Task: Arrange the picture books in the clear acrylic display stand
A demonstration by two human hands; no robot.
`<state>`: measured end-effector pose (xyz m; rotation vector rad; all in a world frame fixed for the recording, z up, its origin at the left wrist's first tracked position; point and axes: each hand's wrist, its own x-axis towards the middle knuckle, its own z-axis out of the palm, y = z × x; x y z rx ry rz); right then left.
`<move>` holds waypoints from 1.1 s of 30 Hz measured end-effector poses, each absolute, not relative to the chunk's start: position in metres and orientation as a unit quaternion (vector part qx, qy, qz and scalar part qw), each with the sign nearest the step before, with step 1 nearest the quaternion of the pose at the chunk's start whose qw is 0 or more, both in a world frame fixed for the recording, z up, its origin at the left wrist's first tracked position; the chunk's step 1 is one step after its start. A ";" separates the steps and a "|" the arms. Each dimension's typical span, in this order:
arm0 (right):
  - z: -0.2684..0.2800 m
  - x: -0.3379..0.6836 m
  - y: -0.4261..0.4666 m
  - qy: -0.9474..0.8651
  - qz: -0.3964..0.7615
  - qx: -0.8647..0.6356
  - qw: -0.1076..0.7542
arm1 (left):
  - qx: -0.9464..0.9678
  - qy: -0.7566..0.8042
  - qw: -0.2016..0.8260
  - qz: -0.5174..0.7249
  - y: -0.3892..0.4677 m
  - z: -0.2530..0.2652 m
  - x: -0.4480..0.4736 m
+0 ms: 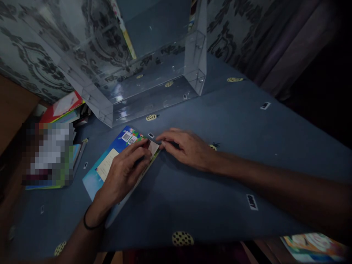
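Note:
A thin book [107, 165] with a blue cover, a pale text panel and a barcode lies at a slant on the blue table cover. My left hand [126, 168] rests on top of it, fingers stretched over the cover toward the far right corner. A black band circles the left wrist. At that same corner is my right hand [187, 148], its index finger and thumb brought close together on the book's edge. Near the fingertips a light inner page or flap shows. The exact grip of the right fingertips is hard to see in the dim light.
Behind the book stands a clear acrylic stand [154, 88] with a panel rising from it. At left sits a pile of books [63, 106], partly blurred by pixelation. A patterned wall [104, 47] backs the table, and a colourful printed item [313, 245] lies below its front edge.

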<state>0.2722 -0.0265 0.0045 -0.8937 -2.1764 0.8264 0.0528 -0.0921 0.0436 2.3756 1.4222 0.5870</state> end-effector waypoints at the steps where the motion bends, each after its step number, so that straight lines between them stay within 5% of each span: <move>1: 0.005 0.272 -0.026 -0.826 0.316 -0.339 0.320 | 0.830 0.498 0.143 0.207 -0.092 0.043 0.053; 13: 0.005 0.271 -0.026 -0.821 0.324 -0.334 0.332 | 0.825 0.534 -0.033 0.183 -0.095 0.025 0.059; 27: 0.004 0.272 -0.025 -0.821 0.330 -0.329 0.331 | 0.814 0.536 0.007 0.222 -0.092 0.030 0.059; 33: 0.003 0.272 -0.024 -0.822 0.325 -0.333 0.329 | 0.839 0.525 -0.051 0.134 -0.095 0.022 0.059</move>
